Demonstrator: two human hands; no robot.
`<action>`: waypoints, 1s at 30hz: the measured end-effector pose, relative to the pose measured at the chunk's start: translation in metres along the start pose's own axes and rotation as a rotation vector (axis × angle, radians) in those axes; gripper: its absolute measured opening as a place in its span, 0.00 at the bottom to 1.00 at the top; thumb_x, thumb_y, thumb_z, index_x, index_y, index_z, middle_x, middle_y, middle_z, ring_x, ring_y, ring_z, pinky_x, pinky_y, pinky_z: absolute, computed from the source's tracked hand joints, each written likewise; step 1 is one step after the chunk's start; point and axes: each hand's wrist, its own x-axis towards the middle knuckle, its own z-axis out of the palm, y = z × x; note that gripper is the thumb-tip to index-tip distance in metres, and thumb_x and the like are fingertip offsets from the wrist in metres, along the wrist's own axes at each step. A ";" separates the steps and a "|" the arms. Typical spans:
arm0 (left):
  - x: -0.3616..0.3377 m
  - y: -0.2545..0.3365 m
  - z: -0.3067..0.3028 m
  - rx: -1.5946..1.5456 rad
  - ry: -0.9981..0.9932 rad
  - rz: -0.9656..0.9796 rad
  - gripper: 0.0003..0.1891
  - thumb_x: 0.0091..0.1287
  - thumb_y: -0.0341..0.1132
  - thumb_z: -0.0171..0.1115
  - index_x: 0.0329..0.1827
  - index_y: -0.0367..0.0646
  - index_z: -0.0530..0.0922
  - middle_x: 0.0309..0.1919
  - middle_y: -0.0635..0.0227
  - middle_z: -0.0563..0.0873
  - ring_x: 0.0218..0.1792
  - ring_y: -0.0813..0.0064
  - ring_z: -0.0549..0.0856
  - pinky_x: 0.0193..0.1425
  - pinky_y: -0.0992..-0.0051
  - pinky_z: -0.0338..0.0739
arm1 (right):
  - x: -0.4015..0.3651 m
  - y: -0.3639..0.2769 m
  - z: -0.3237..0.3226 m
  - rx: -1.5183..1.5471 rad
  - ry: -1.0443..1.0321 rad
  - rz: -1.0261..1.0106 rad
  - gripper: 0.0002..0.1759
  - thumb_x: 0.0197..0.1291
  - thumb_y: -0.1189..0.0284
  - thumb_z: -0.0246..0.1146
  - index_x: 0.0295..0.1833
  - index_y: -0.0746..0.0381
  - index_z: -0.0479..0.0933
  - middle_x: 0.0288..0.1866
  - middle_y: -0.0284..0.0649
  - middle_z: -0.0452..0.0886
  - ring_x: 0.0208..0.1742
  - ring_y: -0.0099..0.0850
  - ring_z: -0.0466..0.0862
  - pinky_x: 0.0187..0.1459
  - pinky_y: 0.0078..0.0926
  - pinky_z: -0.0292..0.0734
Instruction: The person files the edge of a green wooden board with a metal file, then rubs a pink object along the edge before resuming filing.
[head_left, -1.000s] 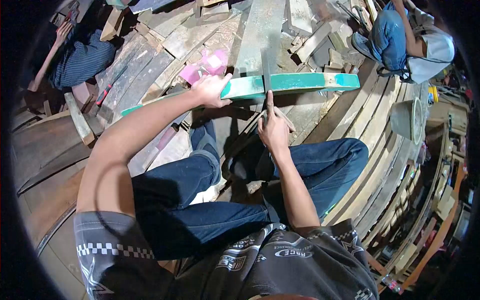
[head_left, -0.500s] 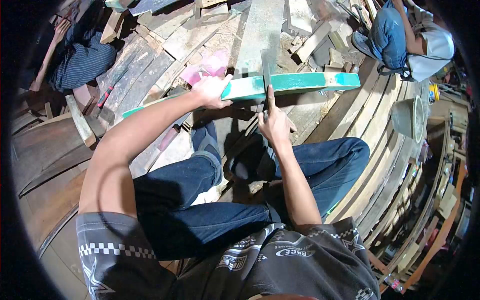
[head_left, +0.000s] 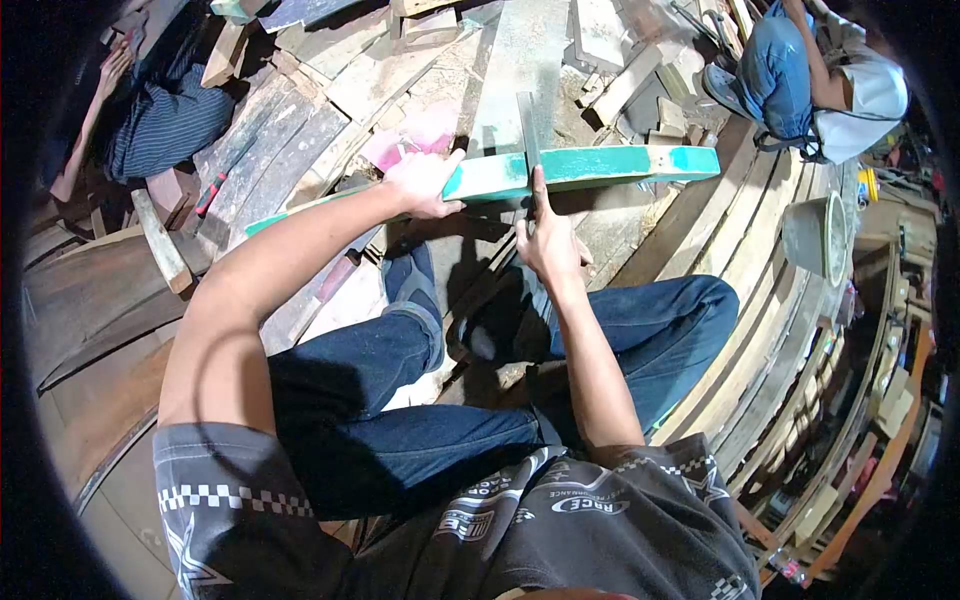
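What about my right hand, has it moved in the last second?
Yes. The right hand has slid forward with the saw, its forefinger reaching farther onto the teal plank.

Pink paper scraps (head_left: 418, 132) lie on weathered grey wooden planks (head_left: 280, 150). Grey metal bucket (head_left: 812, 238) stands at right. Crouching person in blue jeans (head_left: 775, 65) at upper right.

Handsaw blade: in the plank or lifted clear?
In it: the handsaw crosses through the teal plank; left hand grips the plank, right hand grips the handsaw.
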 end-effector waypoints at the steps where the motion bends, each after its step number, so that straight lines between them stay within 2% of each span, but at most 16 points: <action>1: 0.001 -0.001 0.000 0.004 -0.007 0.004 0.42 0.57 0.55 0.70 0.68 0.40 0.62 0.38 0.44 0.86 0.42 0.41 0.86 0.50 0.49 0.80 | -0.001 0.002 0.003 0.017 0.032 -0.026 0.55 0.57 0.71 0.63 0.83 0.54 0.36 0.23 0.60 0.80 0.28 0.56 0.82 0.35 0.51 0.79; 2: 0.001 -0.001 -0.001 -0.006 -0.013 0.004 0.42 0.57 0.55 0.70 0.67 0.40 0.62 0.38 0.44 0.86 0.42 0.41 0.86 0.50 0.49 0.80 | -0.002 0.004 0.007 0.033 0.064 -0.054 0.55 0.57 0.71 0.63 0.83 0.54 0.36 0.23 0.60 0.80 0.28 0.56 0.82 0.35 0.51 0.78; 6: 0.001 -0.004 0.007 -0.019 0.022 0.006 0.41 0.57 0.56 0.70 0.66 0.41 0.62 0.38 0.43 0.85 0.41 0.40 0.86 0.50 0.49 0.80 | -0.037 0.008 0.009 0.094 0.031 -0.009 0.45 0.68 0.67 0.57 0.83 0.51 0.39 0.21 0.61 0.78 0.24 0.60 0.81 0.29 0.57 0.76; 8: -0.003 -0.002 0.005 0.008 0.059 0.016 0.41 0.57 0.56 0.70 0.65 0.41 0.62 0.38 0.42 0.85 0.41 0.40 0.86 0.50 0.50 0.81 | -0.048 0.004 0.008 0.008 -0.027 0.061 0.39 0.74 0.61 0.50 0.83 0.48 0.40 0.20 0.61 0.78 0.22 0.62 0.80 0.26 0.59 0.74; 14: 0.001 -0.001 0.007 -0.008 0.020 0.003 0.42 0.57 0.56 0.71 0.66 0.40 0.63 0.38 0.42 0.85 0.41 0.41 0.86 0.49 0.50 0.81 | 0.015 0.006 0.017 0.076 0.062 -0.068 0.43 0.70 0.70 0.55 0.83 0.54 0.38 0.21 0.63 0.78 0.23 0.62 0.79 0.25 0.59 0.73; 18: -0.001 -0.002 0.006 -0.006 0.068 0.015 0.41 0.56 0.55 0.71 0.65 0.40 0.63 0.36 0.42 0.85 0.41 0.41 0.86 0.51 0.49 0.81 | -0.002 0.006 0.030 0.007 0.104 -0.058 0.45 0.69 0.72 0.55 0.83 0.56 0.35 0.21 0.62 0.79 0.23 0.62 0.80 0.26 0.59 0.74; 20: 0.000 0.000 -0.001 -0.009 -0.013 -0.013 0.43 0.56 0.55 0.71 0.67 0.40 0.63 0.38 0.42 0.85 0.43 0.42 0.86 0.53 0.49 0.80 | -0.035 -0.003 0.022 0.014 -0.033 0.064 0.43 0.70 0.70 0.53 0.83 0.54 0.36 0.19 0.62 0.77 0.23 0.61 0.81 0.26 0.60 0.75; 24: 0.001 0.000 0.003 -0.010 0.009 -0.006 0.44 0.56 0.55 0.70 0.69 0.39 0.62 0.39 0.42 0.85 0.43 0.43 0.86 0.52 0.49 0.80 | -0.034 0.002 0.024 0.041 -0.051 0.055 0.42 0.71 0.69 0.52 0.83 0.50 0.36 0.22 0.64 0.78 0.25 0.62 0.82 0.28 0.61 0.76; 26: 0.001 -0.001 0.001 -0.019 0.009 0.004 0.44 0.57 0.56 0.70 0.70 0.39 0.62 0.39 0.42 0.85 0.43 0.43 0.86 0.52 0.50 0.80 | -0.010 0.000 0.024 0.052 0.017 0.013 0.43 0.70 0.69 0.53 0.83 0.52 0.36 0.21 0.63 0.78 0.24 0.62 0.81 0.27 0.60 0.76; 28: -0.001 -0.001 0.002 0.000 0.011 -0.011 0.45 0.57 0.56 0.70 0.71 0.38 0.61 0.39 0.43 0.86 0.43 0.42 0.86 0.52 0.51 0.80 | 0.003 -0.003 0.022 0.046 -0.020 0.054 0.44 0.70 0.70 0.53 0.83 0.52 0.36 0.20 0.62 0.78 0.24 0.61 0.81 0.27 0.60 0.76; 30: 0.001 -0.006 0.012 0.012 0.080 0.022 0.46 0.57 0.56 0.69 0.71 0.38 0.61 0.40 0.43 0.86 0.43 0.42 0.86 0.52 0.52 0.80 | -0.009 -0.005 0.020 0.030 -0.008 0.029 0.42 0.70 0.73 0.53 0.82 0.59 0.38 0.19 0.60 0.77 0.21 0.59 0.79 0.26 0.58 0.72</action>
